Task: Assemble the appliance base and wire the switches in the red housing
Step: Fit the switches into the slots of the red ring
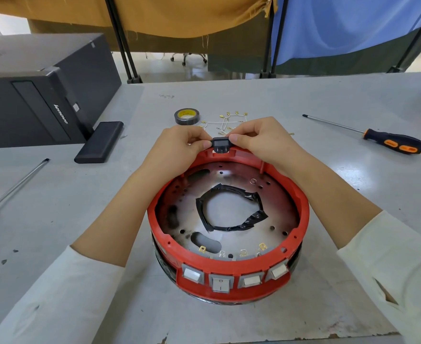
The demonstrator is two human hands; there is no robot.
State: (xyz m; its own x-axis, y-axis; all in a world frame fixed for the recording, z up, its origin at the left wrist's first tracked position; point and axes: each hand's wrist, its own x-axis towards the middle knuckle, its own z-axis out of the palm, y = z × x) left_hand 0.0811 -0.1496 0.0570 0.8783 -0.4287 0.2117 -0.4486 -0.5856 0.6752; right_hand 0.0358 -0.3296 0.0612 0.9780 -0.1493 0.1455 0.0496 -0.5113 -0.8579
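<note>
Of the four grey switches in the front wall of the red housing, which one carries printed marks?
The second switch from the left: its rocker shows a circle and a line. The other three rockers look plain white.

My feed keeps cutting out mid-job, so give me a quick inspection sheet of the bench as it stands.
Surface: grey table, scuffed and spotted.
Job's things: red housing with four switches along its near wall; black socket at the far rim.
Clutter: tape roll, orange-handled screwdriver, second screwdriver, black box.
Hands: left hand and right hand both pinch the socket.
Cables: loose white wires with brass terminals, behind the hands.
Surroundings: computer tower, hanging cloths.
</note>
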